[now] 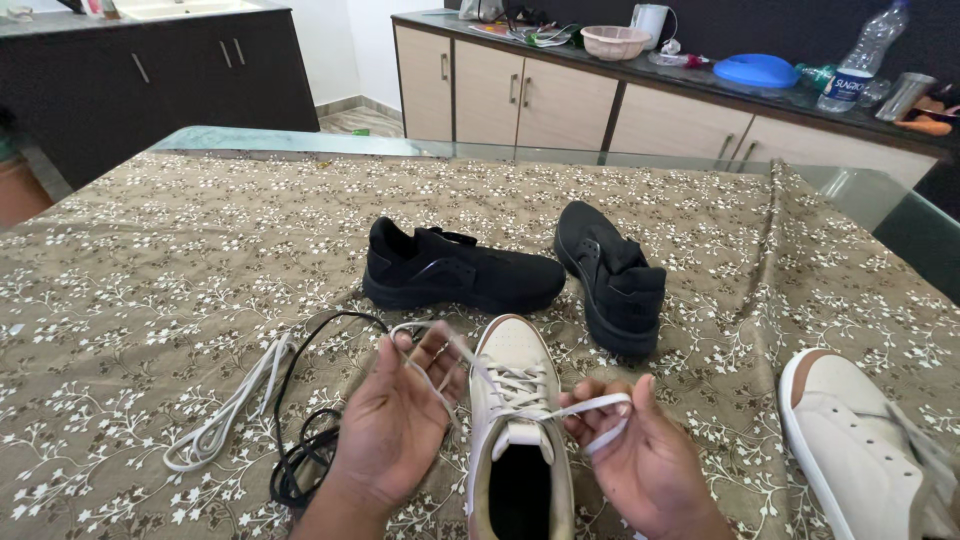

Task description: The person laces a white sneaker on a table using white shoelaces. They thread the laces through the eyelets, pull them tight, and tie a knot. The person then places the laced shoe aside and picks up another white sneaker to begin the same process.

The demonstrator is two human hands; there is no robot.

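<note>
At the worktop's near edge, the left hand [395, 425] and the right hand [640, 455] each pinch an end of the white lace [590, 408] of a white shoe [515, 420] between them. Loose laces [250, 405] lie left; two black shoes [465, 268] sit beyond.

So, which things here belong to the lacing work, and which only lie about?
In use: left hand, right hand, white lace, white shoe.
Lying about: two black shoes, second white shoe, loose white lace, black lace.
</note>
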